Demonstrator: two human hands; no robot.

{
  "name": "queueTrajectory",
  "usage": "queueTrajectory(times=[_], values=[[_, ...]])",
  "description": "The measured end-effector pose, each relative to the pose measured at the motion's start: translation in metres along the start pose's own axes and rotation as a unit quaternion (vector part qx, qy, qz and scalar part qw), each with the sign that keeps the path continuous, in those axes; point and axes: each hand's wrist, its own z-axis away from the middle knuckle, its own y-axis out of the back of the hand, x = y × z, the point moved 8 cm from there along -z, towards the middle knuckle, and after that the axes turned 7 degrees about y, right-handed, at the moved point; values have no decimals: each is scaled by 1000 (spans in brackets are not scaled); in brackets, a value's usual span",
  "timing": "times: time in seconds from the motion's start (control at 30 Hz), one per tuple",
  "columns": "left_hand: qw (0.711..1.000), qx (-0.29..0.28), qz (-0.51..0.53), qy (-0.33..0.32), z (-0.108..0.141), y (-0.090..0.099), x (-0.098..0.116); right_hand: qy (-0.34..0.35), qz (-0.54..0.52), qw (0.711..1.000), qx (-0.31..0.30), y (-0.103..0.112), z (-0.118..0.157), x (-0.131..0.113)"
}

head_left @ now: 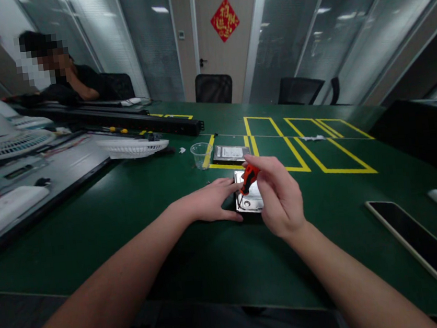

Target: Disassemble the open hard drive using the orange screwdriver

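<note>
A silver hard drive [252, 204] lies on the green table in front of me. My left hand [217, 201] holds it at its left side, thumb by the near corner and fingers along the far part. My right hand [280, 191] is closed round a red and black screwdriver [249, 178], tilted over the drive. Its tip points down at the drive's left edge; whether it sits in a screw is too small to tell. Just beyond lies a second hard drive [231, 153], label up, with a clear plastic cup [202, 156] to its left.
Yellow tape rectangles [348, 171] mark the table [158, 186]. A phone [420, 241] lies at the right. Fan parts [132, 146], a long black bar [158, 123] and a large panel [72, 162] occupy the left. A person [83, 82] sits at the far left.
</note>
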Motion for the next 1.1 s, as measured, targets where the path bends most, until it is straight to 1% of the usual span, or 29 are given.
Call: queueTrajectory(times=[0.27,0.53,0.8,1.0,1.1], values=[[1000,6,-2,1,0,2,2,5,34,999,8,1,-1,-1],[1000,-5,-1,2,-2,1,1,8,24,1000,11,0,-1,-1],[1000,-4,7,4,0,1,1,-19,17,1000,-9,-3,3,2],[1000,-7,17,10,-2,2,-1,-51,9,997,-51,-11,6,7],[1000,-8,22,8,-2,2,-1,-56,9,997,-58,-12,5,8]])
